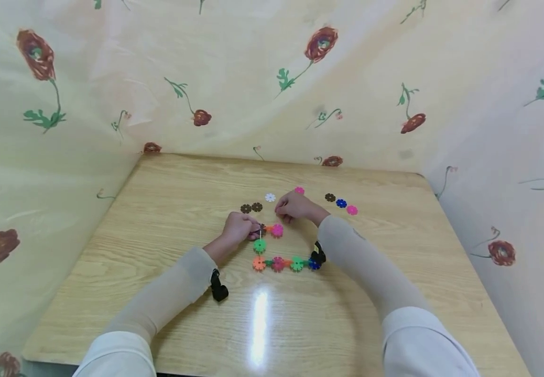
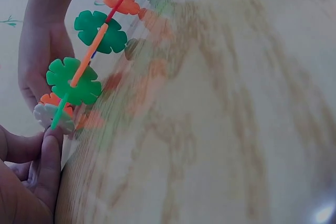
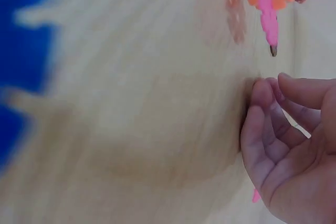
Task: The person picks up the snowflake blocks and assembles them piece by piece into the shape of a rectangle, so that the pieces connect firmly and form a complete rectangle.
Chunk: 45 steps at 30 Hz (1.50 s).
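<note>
My left hand (image 1: 241, 228) pinches one end of a chain of interlocking flower-shaped plastic discs. In the left wrist view its fingertips meet a whitish disc (image 2: 47, 116) next to a green disc (image 2: 68, 81). Beside these fingers stick out a dark disc and a pink disc (image 1: 277, 230). From there the chain runs through a green disc (image 1: 260, 245) to an orange disc (image 1: 259, 263), then right to a blue disc (image 1: 315, 263). Above the pink disc, near the tabletop, is my right hand (image 1: 295, 206) with curled fingers and thumb close together; whether they hold a disc is hidden.
Loose discs lie on the wooden table (image 1: 196, 324) behind the hands: two brown (image 1: 251, 208), a white one (image 1: 270, 197) and a pink one (image 1: 300, 190). Farther right are brown, blue (image 1: 341, 203) and pink discs. Flower-patterned sheeting (image 1: 253, 78) borders the table.
</note>
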Each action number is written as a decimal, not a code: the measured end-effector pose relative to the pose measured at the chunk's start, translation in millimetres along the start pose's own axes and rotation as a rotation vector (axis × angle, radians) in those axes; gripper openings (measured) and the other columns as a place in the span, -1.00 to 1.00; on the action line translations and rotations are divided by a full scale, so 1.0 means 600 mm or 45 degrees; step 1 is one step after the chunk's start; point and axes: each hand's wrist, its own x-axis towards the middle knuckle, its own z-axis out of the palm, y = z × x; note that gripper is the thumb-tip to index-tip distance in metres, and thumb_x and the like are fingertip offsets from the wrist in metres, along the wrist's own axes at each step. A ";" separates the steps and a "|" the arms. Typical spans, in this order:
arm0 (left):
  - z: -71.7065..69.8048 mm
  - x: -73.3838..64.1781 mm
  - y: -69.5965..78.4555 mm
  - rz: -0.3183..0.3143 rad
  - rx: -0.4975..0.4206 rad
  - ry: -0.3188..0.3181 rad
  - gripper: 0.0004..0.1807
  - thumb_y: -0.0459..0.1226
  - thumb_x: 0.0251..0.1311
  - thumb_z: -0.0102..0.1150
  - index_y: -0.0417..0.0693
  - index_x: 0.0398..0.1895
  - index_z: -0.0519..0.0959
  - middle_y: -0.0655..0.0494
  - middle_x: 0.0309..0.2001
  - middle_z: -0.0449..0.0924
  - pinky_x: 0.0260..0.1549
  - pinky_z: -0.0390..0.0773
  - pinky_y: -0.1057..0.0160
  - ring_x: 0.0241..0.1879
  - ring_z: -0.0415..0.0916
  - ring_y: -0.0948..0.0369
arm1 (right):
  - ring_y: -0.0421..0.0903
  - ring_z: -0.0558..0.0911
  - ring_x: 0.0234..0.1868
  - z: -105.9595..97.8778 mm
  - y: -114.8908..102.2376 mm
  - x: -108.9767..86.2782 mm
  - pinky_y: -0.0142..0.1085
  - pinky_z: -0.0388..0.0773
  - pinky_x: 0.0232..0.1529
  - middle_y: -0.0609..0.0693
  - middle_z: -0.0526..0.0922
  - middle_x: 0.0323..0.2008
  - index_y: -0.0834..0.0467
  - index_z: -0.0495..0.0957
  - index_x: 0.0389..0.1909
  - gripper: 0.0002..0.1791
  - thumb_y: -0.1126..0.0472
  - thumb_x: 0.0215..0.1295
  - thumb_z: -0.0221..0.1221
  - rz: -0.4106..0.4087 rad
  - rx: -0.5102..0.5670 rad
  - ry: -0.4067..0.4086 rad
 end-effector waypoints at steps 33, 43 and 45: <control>0.017 0.006 -0.006 0.027 0.028 -0.001 -0.90 -0.51 0.23 0.27 -0.36 -0.23 0.72 -0.13 -0.37 0.72 -0.55 0.68 0.37 -0.57 0.63 0.23 | -0.05 0.55 -0.28 0.001 0.023 -0.005 -0.26 0.55 -0.27 0.06 0.67 -0.27 0.24 0.68 -0.21 -0.87 0.29 0.27 0.28 -0.062 -0.294 0.209; 0.005 0.003 -0.006 0.030 0.044 0.077 -0.89 -0.48 0.26 0.25 -0.37 -0.21 0.71 -0.17 -0.33 0.73 -0.54 0.70 0.36 -0.59 0.64 0.24 | -0.06 0.61 -0.20 0.028 0.061 -0.073 -0.17 0.62 -0.13 -0.04 0.72 -0.24 0.09 0.76 -0.22 -0.89 0.15 0.35 0.32 -0.123 -0.107 0.294; 0.007 0.002 -0.005 0.028 0.043 0.077 -0.89 -0.48 0.26 0.25 -0.36 -0.21 0.71 -0.16 -0.35 0.72 -0.56 0.69 0.37 -0.59 0.63 0.25 | -0.07 0.61 -0.22 0.032 0.062 -0.081 -0.19 0.62 -0.16 -0.05 0.73 -0.26 0.08 0.76 -0.25 -0.90 0.15 0.35 0.33 -0.133 -0.090 0.302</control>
